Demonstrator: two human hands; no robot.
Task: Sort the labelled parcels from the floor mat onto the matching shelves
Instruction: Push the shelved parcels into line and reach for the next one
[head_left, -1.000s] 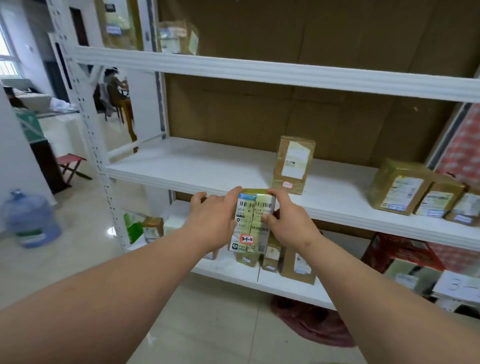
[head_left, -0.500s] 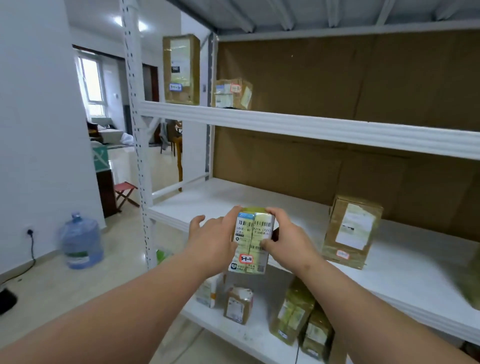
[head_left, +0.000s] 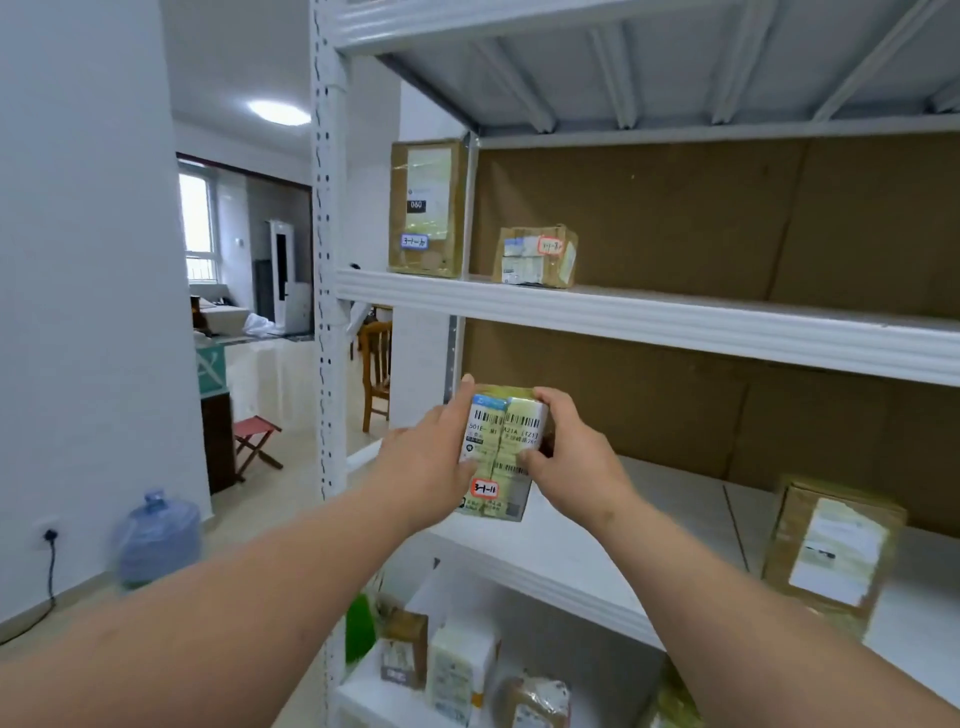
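Since half a second ago the view has tilted up and the parcel (head_left: 500, 451) has risen, now at frame centre before the middle shelf (head_left: 561, 558). The left hand (head_left: 434, 460) and right hand (head_left: 569, 457) grip its sides. Its red tag reads roughly "3-1-11"; finer print is blurred. Lower-shelf parcels are cut off at the bottom edge.

The white upper shelf (head_left: 675, 317) carries a tall parcel (head_left: 426, 208) and a smaller, seemingly squashed parcel (head_left: 537, 255) beside it.
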